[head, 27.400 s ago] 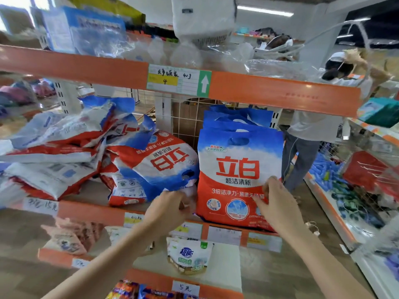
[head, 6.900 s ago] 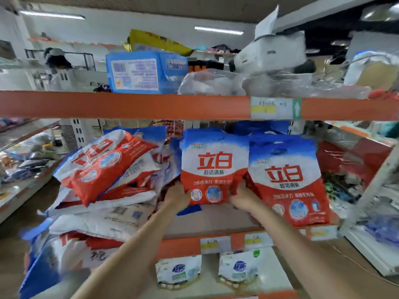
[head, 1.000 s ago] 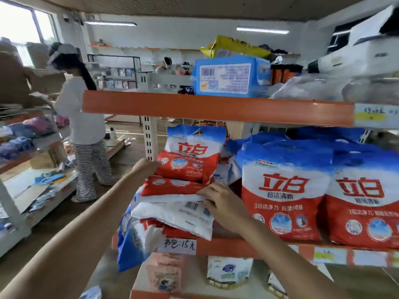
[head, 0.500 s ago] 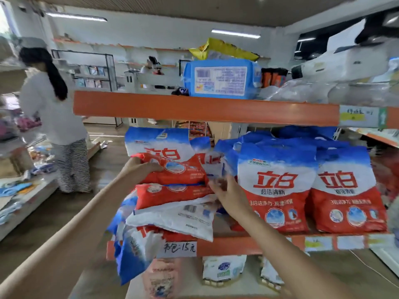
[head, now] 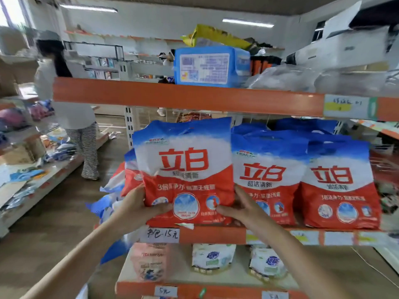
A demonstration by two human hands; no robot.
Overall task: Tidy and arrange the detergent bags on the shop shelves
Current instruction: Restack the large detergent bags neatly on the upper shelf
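I hold a red, white and blue detergent bag [head: 183,169] upright at the left end of the middle shelf [head: 216,235]. My left hand [head: 138,207] grips its lower left edge, thumb across the front. My right hand [head: 239,209] grips its lower right edge. To its right stand two more upright bags, the nearer one [head: 267,175] and the far right one [head: 339,184], with blue bag tops showing behind them. Slumped bags [head: 114,190] lie partly hidden behind and left of the held bag.
An orange upper shelf [head: 183,97] carries a blue pack [head: 210,66] and wrapped goods. The lower shelf holds small white pouches [head: 212,256]. A person in striped trousers [head: 71,117] stands in the aisle on the left beside low shelves.
Both hands have lifted a bag off the slumped pile and stood it upright in front, next to the two standing bags. The view has shifted right.
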